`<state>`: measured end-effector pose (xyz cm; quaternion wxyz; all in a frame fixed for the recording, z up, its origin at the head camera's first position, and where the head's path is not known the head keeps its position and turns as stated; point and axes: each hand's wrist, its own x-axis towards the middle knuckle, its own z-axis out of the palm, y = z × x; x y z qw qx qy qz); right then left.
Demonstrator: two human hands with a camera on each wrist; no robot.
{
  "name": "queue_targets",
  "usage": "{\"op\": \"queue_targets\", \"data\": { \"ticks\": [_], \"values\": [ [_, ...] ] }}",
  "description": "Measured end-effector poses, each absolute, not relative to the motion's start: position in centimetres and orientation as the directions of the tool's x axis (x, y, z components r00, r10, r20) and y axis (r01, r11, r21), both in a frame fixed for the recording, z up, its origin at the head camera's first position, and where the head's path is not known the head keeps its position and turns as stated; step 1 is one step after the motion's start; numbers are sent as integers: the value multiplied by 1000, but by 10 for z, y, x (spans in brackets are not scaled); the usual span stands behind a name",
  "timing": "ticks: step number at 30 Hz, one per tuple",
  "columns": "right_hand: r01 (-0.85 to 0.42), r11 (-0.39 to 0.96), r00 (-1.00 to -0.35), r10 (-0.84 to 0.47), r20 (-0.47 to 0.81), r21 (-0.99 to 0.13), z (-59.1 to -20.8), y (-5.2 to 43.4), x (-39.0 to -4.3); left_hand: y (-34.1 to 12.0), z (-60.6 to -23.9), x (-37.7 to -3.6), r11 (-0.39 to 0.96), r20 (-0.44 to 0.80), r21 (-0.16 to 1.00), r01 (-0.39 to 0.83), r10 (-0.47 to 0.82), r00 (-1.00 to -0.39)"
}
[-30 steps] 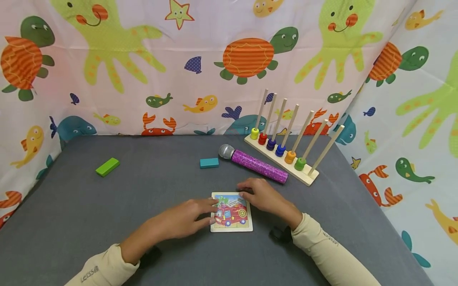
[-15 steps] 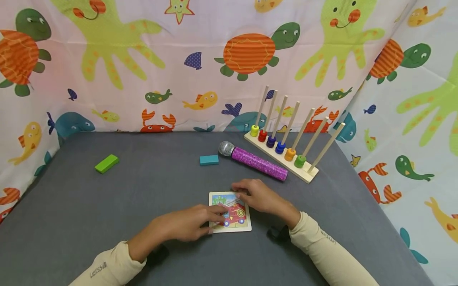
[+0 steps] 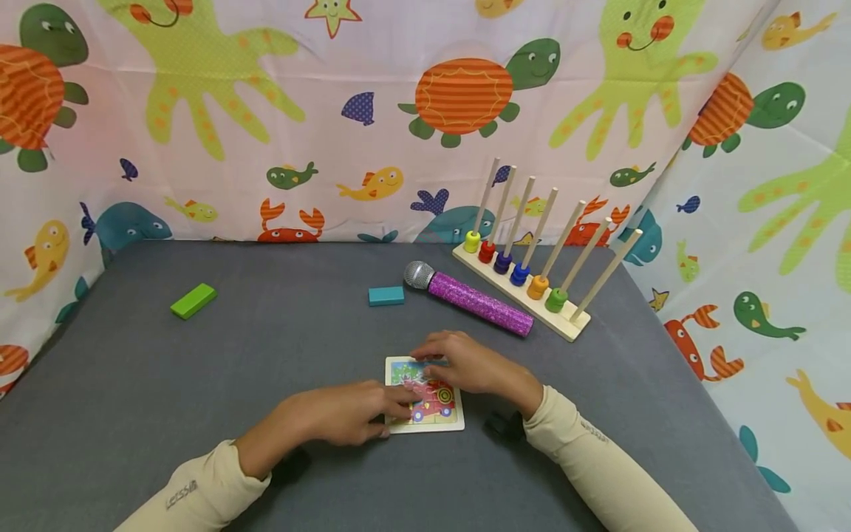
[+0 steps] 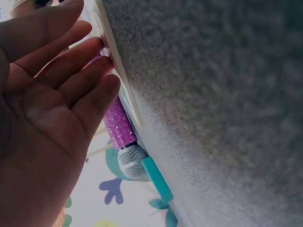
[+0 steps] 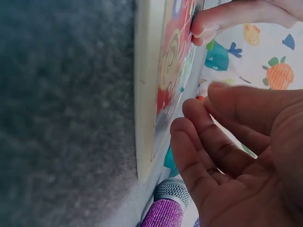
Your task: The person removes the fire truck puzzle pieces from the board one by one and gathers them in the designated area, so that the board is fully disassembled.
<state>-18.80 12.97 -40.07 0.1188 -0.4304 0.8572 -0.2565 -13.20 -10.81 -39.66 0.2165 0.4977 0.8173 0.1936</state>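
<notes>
A small wooden puzzle board (image 3: 442,406) with a red fire-engine picture lies flat on the grey table (image 3: 199,384). My left hand (image 3: 352,415) reaches in from the left, and its straight fingers (image 3: 407,401) press on the picture. My right hand (image 3: 468,363) hovers over the board's far edge with its fingers loosely bent and nothing held. In the left wrist view my left hand's fingers (image 4: 90,71) touch the board (image 4: 124,90). In the right wrist view the board (image 5: 149,94) stands beside my right hand's relaxed fingers (image 5: 208,137).
A glittery purple microphone (image 3: 475,301) and a teal block (image 3: 386,295) lie just beyond the puzzle. Behind them stands a wooden peg rack (image 3: 525,292) with coloured rings. A green block (image 3: 193,301) lies at far left. Printed cloth walls (image 3: 372,111) enclose the table.
My left fingers have slid further right onto the puzzle picture. My right hand has moved left along the board's far edge. The board itself has barely shifted.
</notes>
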Motion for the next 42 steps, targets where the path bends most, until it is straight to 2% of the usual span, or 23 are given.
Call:
{"op": "queue_targets", "data": {
  "ticks": [9, 17, 26, 35, 42],
  "values": [
    [-688, 506, -587, -809, -10, -521, -401, 125, -189, -103, -397, -132, 453, -168, 404, 795, 890, -423],
    [-708, 483, -570, -822, 13, -515, -404, 117, -190, -99, -397, -129, 491, -193, 349, 798, 871, -452],
    [-695, 504, -571, -820, -32, -514, -405, 108, -189, -99, -398, -129, 473, -172, 404, 783, 880, -442],
    [-731, 480, -556, -831, 16, -485, -406, 104, -194, -99, -398, -131, 435, -137, 370, 821, 900, -415],
    [-748, 490, -557, -830, 22, -448, -404, 99, -196, -102, -399, -133, 433, -137, 411, 802, 899, -416]
  ]
}}
